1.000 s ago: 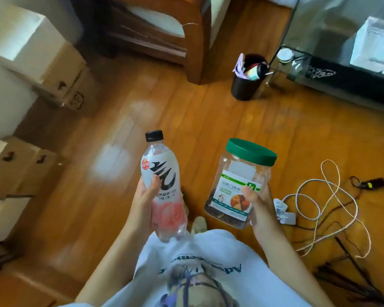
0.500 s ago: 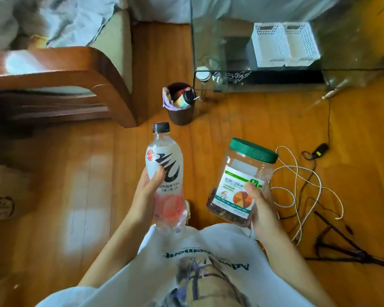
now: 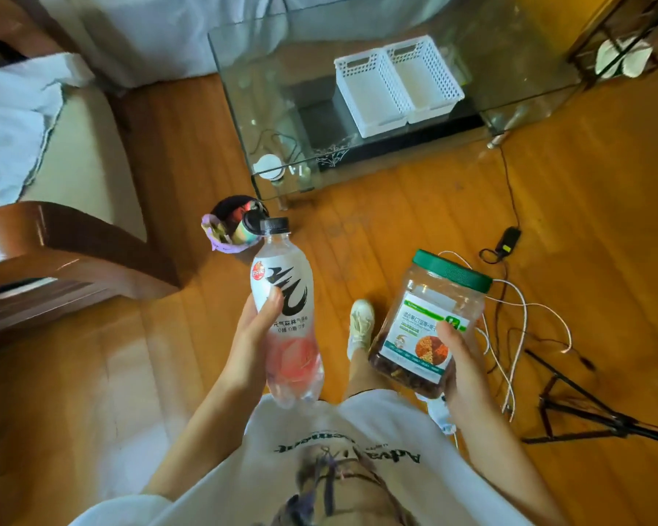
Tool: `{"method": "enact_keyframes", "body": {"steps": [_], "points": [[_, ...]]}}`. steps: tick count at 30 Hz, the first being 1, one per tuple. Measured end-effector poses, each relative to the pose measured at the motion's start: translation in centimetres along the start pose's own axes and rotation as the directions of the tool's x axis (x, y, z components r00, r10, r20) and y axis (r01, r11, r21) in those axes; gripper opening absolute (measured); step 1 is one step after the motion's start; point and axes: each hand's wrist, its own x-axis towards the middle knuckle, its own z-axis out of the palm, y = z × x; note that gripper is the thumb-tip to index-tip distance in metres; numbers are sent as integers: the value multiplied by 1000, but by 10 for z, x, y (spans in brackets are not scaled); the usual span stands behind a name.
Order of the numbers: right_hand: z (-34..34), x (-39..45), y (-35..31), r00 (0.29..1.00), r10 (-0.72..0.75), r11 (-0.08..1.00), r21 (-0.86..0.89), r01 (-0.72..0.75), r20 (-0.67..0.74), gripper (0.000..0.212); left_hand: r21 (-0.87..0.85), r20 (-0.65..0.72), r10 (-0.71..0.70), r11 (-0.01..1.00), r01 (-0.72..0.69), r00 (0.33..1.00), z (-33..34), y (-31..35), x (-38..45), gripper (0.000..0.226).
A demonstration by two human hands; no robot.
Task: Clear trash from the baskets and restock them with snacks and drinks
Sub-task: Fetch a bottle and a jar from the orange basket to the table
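The left hand (image 3: 257, 347) wraps around the lower half of a clear plastic bottle (image 3: 287, 317), thumb pressed across its white label; the bottle stands nearly upright, has a ribbed black cap, a smooth rounded shoulder and a pink tint toward its base. The right hand (image 3: 462, 368) clasps a squarish clear plastic jar (image 3: 428, 324) from its right side, thumb laid on the green-and-white paper label; the jar tilts to the right, has a ridged green screw lid and holds a dark brown, lumpy layer at the bottom. Both things are held above the glossy wooden plank floor (image 3: 396, 229), in front of the person's white printed shirt (image 3: 342, 465), and a pale shoe (image 3: 361, 320) shows between them. Farther ahead, two white plastic baskets (image 3: 397, 85) with perforated lattice walls sit side by side, touching, on a glass table (image 3: 266, 81), and both look empty. A small round dark bin (image 3: 230, 227) stuffed with wrappers stands on the floor just beyond the bottle's cap, near the table's corner. Thin white cables (image 3: 517, 317) loop on the floor to the right of the jar, beside black tripod legs (image 3: 585, 419). A curved wooden chair arm (image 3: 92, 241) sits at left.
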Motion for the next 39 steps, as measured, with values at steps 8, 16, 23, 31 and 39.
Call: {"method": "enact_keyframes", "body": {"steps": [8,16,23,31,39], "points": [[4,129,-112,998,-48,993,-106,53,47,52,-41,-55,-43,998,41,998,74,65,124,91],[33,229,-178,990,-3,980,-195,31,141,50,-184,-173,-4,982,-28,985,84,108,206,56],[92,323,-220,975,-9,970,-234,62,222,37,-147,-268,21,987,-63,963,61,156,289,38],[180,436,-262,983,45,973,-231,-3,177,62,-5,-282,-3,1000,2,960,27,243,400,94],[251,552,-275,985,114,892,-450,-43,132,84,65,-364,-25,997,52,931,-15,281,519,62]]}}
